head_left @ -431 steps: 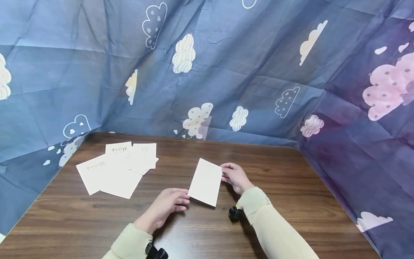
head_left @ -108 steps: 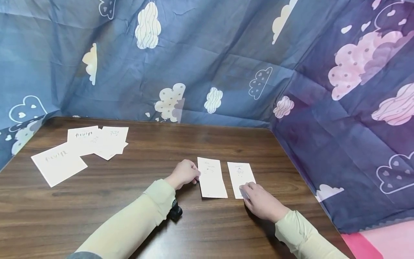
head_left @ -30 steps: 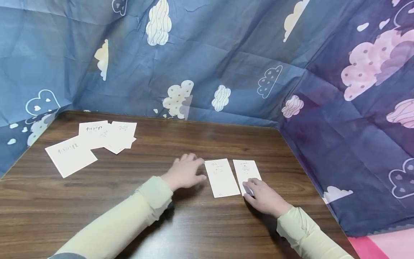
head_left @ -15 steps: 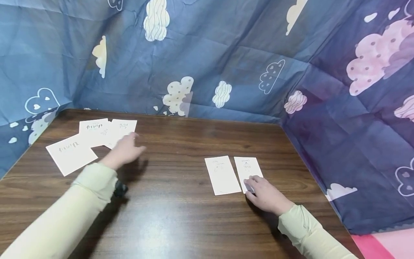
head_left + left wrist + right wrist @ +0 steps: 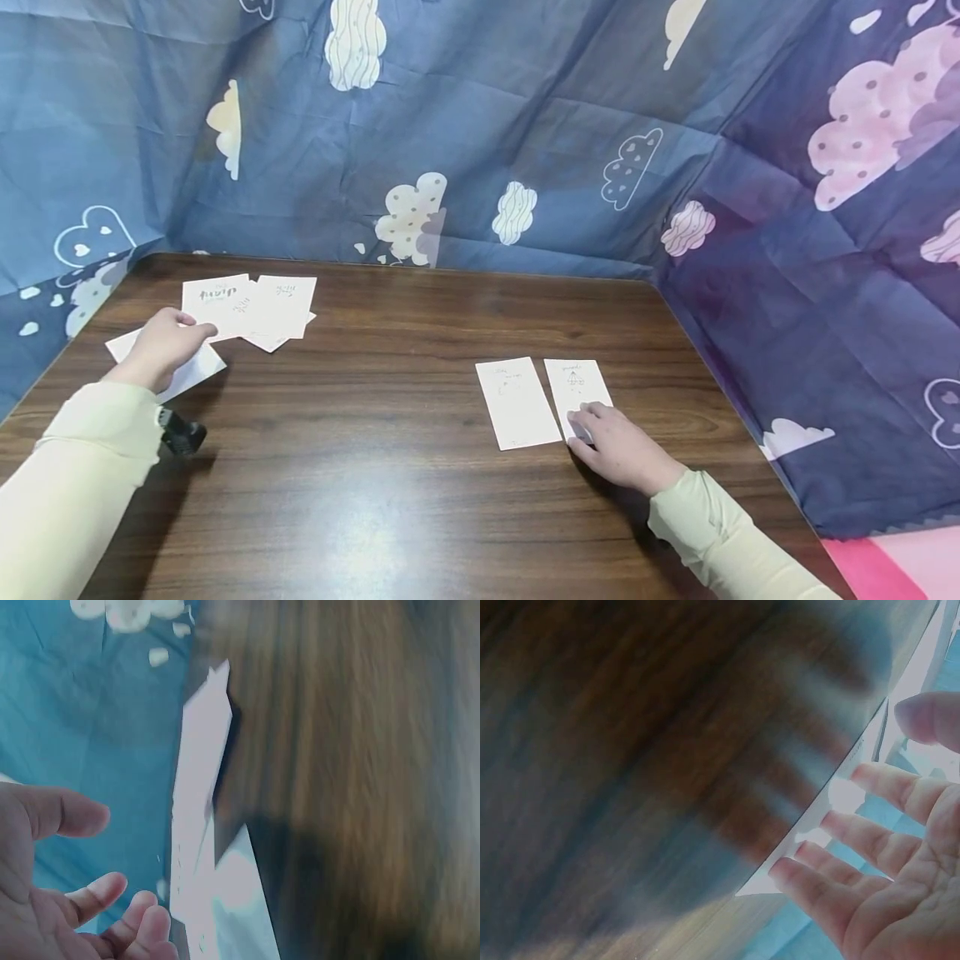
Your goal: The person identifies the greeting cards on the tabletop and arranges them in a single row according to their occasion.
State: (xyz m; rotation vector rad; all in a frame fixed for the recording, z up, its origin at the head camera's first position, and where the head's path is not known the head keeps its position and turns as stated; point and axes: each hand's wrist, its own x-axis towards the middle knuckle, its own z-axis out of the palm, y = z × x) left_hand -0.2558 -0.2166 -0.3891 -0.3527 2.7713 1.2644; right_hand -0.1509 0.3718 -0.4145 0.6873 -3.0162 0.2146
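Note:
My left hand [image 5: 167,346] hovers over a white card [image 5: 198,371] at the table's left, hiding part of it. In the left wrist view its loosely bent fingers [image 5: 139,922] look apart from the cards, holding nothing. On the right, my right hand [image 5: 618,446] rests its fingertips on the lower part of a narrow white card [image 5: 577,383] bearing a small drawing and writing. The right wrist view shows those fingers [image 5: 870,840] spread along the card. Just left of that card, a second printed white card [image 5: 517,408] lies flat, a narrow gap between them.
Behind the left hand several white cards overlap: one with dark lettering [image 5: 213,308], another printed card [image 5: 281,308], and a corner of one underneath [image 5: 266,342]. A blue cloud-patterned cloth [image 5: 465,125] borders the brown wooden table [image 5: 390,433] at back and sides.
Earlier both hands held one card; later two cards lay side by side at right. Within the last second, my left hand swept left from beside them to the left cards. The right hand stayed put.

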